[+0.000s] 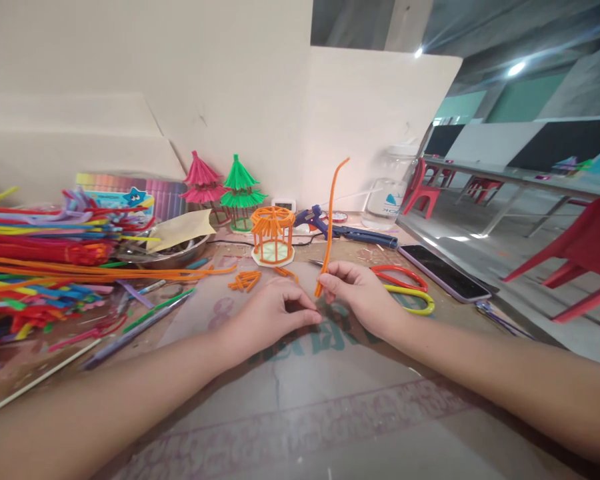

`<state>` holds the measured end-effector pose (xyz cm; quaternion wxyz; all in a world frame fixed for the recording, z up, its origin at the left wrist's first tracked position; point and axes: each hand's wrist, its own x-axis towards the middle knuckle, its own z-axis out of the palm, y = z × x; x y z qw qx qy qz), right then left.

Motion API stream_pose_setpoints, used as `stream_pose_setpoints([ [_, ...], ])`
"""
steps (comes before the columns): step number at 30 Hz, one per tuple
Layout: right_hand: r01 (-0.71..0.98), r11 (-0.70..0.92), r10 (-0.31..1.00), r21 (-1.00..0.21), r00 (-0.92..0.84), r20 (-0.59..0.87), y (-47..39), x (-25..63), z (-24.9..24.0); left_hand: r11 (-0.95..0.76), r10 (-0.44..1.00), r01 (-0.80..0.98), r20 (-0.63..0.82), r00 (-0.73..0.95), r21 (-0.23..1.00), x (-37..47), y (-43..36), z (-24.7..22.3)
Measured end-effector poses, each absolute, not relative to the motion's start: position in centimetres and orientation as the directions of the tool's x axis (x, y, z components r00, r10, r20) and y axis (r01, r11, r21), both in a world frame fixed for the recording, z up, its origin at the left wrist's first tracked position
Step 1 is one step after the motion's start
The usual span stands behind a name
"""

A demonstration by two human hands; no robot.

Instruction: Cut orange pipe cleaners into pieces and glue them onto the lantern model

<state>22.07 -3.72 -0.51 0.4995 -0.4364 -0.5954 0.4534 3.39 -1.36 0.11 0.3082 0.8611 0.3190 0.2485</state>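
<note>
Between the thumb and fingers of my right hand, an orange pipe cleaner stands upright with its top bent to the right. My left hand rests low over the work sheet, thumb and forefinger brought together at the tips; anything between them is hidden. Just beyond it lie a small pile of short orange pipe cleaner pieces and another orange piece. Behind these, a round orange pipe cleaner cage sits on a pale base. Scissors with red and yellow handles lie beside my right hand.
Bundles of coloured pipe cleaners fill the left side, near a metal bowl. Pink and green tiered towers stand at the back. A glue gun, a clear jar and a phone are to the right.
</note>
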Motion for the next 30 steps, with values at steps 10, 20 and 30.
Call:
stream_pose_setpoints([
  [10,0.079,0.19,0.971,-0.979,-0.159,0.176,-3.79,21.79,-0.21,-0.648,0.726,0.4,0.365,0.583,0.649,3.22,-1.4,0.42],
  [20,0.052,0.133,0.977,-0.99,-0.173,0.123,-3.97,21.4,0.03,-0.618,0.715,0.416,0.256,0.651,0.667,3.31,-1.36,0.8],
  [30,0.06,0.164,0.978,-0.985,-0.138,0.155,-3.88,21.61,-0.31,-0.564,0.716,0.376,0.208,0.666,0.735,3.28,-1.24,0.67],
])
